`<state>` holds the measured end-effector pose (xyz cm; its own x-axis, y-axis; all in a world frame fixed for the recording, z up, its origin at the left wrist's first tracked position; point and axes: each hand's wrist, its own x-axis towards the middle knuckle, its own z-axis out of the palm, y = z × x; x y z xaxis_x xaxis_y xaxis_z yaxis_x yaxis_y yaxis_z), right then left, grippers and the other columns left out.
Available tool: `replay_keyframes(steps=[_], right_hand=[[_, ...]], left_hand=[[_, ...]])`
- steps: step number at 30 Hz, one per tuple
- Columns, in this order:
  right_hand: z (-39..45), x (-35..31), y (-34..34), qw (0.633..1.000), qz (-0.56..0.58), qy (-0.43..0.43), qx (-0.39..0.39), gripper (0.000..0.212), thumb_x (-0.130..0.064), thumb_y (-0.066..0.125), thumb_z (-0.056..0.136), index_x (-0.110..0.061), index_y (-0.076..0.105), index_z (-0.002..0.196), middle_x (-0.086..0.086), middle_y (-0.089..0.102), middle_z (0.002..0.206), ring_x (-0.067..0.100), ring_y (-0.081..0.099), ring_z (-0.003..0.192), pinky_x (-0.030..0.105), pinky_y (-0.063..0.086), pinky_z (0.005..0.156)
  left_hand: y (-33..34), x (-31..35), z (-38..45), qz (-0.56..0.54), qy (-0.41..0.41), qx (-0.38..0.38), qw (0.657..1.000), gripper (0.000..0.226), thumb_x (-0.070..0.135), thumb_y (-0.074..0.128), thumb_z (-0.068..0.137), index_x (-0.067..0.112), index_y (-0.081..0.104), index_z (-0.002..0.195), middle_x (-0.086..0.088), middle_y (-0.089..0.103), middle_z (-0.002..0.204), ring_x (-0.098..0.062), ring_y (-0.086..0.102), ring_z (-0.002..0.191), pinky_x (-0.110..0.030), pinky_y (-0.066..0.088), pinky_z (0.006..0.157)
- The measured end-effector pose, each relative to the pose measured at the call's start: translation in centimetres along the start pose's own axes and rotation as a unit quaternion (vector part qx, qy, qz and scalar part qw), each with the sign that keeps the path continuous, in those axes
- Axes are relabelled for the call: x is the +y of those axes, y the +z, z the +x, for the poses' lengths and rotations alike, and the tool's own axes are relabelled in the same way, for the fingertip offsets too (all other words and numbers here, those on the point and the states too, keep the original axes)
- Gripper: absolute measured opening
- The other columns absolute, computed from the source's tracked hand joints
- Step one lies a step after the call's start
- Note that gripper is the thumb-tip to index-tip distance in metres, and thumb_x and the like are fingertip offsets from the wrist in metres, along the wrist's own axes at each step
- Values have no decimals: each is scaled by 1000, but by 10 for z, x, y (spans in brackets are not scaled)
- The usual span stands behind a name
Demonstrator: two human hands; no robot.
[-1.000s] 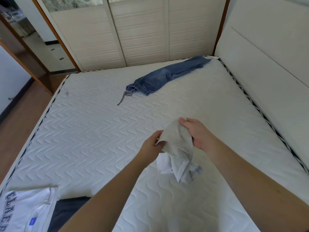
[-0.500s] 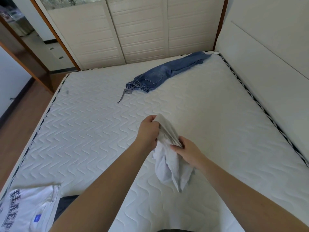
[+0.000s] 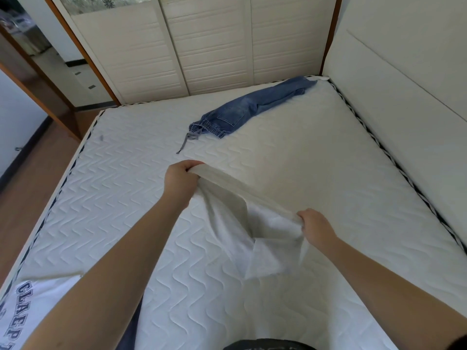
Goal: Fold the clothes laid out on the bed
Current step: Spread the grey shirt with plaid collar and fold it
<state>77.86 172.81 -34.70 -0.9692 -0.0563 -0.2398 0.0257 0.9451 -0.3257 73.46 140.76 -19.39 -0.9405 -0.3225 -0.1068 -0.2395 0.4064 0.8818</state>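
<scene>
Moved since half a second ago: both hands have drawn apart, so the white garment (image 3: 252, 223) that hung bunched between them is now pulled out into a taut band.
Left hand (image 3: 180, 179): fingers curled over the far-left end of the cloth's upper edge, gripping it; it has gone up and to the left.
Right hand (image 3: 316, 226): fingers curled round the near-right end of the same edge, pinching it; it has slid right.
Garment's long axis: the held edge runs slantwise from far left to near right, its far end higher in view than its near end.
Garment's place: held just over the middle of the mattress (image 3: 106, 203); the loose part drapes down from the edge toward the person, and its lower folds look to reach the quilted cover, though I cannot tell for sure.
Jeans (image 3: 247, 111): lying flat at the far side as before, waistband and drawstring pointing near-left, legs pointing far-right toward the corner.
Printed shirt (image 3: 22, 314): white with dark letters, at the near-left corner of the bed, with a dark cloth (image 3: 131, 332) just beside it.
Surface: white mattress with a wavy quilted pattern and a dark striped border.
Room: pale padded headboard (image 3: 404, 84) on the right, cream panelled sliding doors (image 3: 209, 46) at the far side, wood floor (image 3: 32, 178) on the left.
</scene>
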Motion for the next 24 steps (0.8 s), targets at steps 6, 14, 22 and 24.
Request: replay_keyframes(steps=[6,14,22,24], right_hand=[[-25,41,15,991,-7,115,68,24,-5,49,91,-14,67,103,10,63,95,29,59,85,35,51,71],[-34,79,11,826,425,366,50,31,3,42,99,7,52,128,31,60,113,41,66,77,48,56,73],[-35,64,-26,740,593,303,89,22,0,48,99,8,54,119,15,59,74,7,62,40,22,55,46],[-35,63,-34,752,588,284,83,24,-1,51,98,6,55,121,12,63,77,7,65,46,27,55,61]], left_hand=[[-24,-32,-5,64,1,23,998,55,-6,36,71,36,70,81,12,68,82,-11,61,76,-25,46,58],[-63,-64,6,157,-7,60,986,40,-7,44,75,19,70,90,0,66,73,-27,63,73,-27,46,57],[-94,-85,0,374,38,-42,926,13,5,73,77,14,75,86,-4,66,72,-21,59,72,-26,40,62],[-100,-88,-2,399,20,-73,914,10,5,70,78,14,74,80,-3,65,68,-23,60,70,-26,38,55]])
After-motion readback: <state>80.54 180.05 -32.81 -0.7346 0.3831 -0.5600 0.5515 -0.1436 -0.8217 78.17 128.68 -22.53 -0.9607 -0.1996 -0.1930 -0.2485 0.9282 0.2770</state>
